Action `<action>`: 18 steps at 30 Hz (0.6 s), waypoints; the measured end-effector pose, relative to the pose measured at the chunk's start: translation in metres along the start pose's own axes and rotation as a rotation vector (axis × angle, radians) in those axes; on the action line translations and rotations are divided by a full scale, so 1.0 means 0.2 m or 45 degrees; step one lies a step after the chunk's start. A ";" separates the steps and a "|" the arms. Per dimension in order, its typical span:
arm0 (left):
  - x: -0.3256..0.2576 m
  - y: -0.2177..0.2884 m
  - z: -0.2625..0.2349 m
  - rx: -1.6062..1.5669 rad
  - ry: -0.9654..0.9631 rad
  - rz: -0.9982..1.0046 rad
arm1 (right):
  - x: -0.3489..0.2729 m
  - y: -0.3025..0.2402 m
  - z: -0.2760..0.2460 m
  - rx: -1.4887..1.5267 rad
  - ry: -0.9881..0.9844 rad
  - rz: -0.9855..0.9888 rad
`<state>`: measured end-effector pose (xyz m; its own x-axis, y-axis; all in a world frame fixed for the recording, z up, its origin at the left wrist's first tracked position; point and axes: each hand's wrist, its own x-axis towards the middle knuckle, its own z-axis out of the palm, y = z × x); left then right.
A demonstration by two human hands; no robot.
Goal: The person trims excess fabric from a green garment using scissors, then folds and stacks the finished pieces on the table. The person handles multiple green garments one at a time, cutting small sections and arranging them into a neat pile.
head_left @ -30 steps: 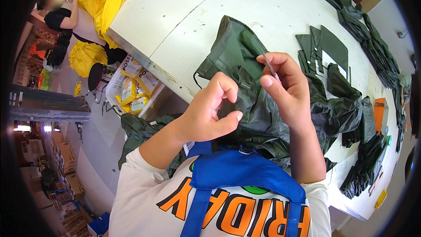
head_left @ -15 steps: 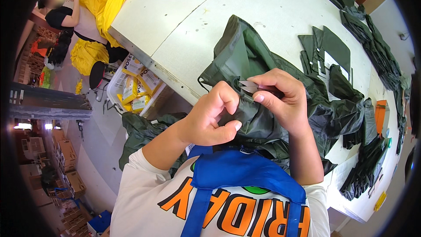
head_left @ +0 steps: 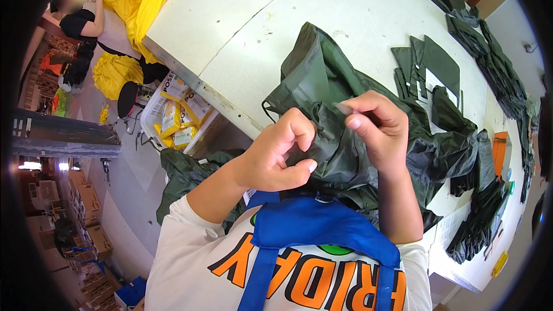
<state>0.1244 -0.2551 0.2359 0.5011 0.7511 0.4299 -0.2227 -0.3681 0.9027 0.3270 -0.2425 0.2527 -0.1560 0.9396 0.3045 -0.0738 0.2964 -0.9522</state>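
A dark green, waterproof-looking garment (head_left: 314, 75) lies bunched on the table in front of me. My left hand (head_left: 273, 155) is closed at its edge, its curled fingers gripping the gathered fabric; the exact pinch is partly hidden. My right hand (head_left: 383, 129) is closed around small metal thread snips (head_left: 344, 107), of which just the blurred blades show beyond the fingertips. The snips are held a little to the right of a gathered, knob-like bit of the fabric, apart from it. A thin dark cord loop sticks out of the garment near my left hand.
Cut dark green pieces (head_left: 438, 66) lie flat at right on the white table (head_left: 242, 17), near more heaped dark green fabric (head_left: 489, 63). Left of the table edge stands a white bin (head_left: 151, 116) of yellow packages. A person (head_left: 83, 23) handles yellow fabric (head_left: 138, 6) at far left.
My right hand has drawn back slightly to the right with the snips, off the fabric by my left hand. The blades now look blurred. My left hand has stayed in place.
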 end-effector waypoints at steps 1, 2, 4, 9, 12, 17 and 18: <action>-0.01 0.00 0.00 -0.041 0.018 -0.019 | -0.01 0.01 -0.01 0.089 0.000 0.051; -0.01 0.00 -0.01 -0.017 0.013 -0.028 | -0.02 0.02 -0.03 0.118 0.047 0.074; -0.02 0.00 -0.03 0.039 -0.003 -0.038 | -0.06 0.07 -0.06 0.177 0.143 0.110; 0.15 0.11 -0.12 0.906 -0.178 0.009 | -0.26 0.21 -0.46 0.111 0.585 0.174; 0.17 0.17 -0.17 1.222 -0.336 -0.188 | -0.49 0.27 -0.72 0.086 0.844 0.326; 0.25 0.19 -0.17 1.567 -0.209 -0.097 | -0.97 0.44 -1.25 -0.506 1.395 0.246; 0.27 0.19 -0.15 1.650 -0.157 -0.035 | -1.08 0.48 -1.42 -0.744 1.522 0.155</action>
<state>0.1175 -0.2121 0.2932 0.5807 0.7375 0.3448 0.7187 -0.6634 0.2084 0.6341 -0.3688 0.0895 0.8437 0.4476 0.2963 0.3554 -0.0523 -0.9332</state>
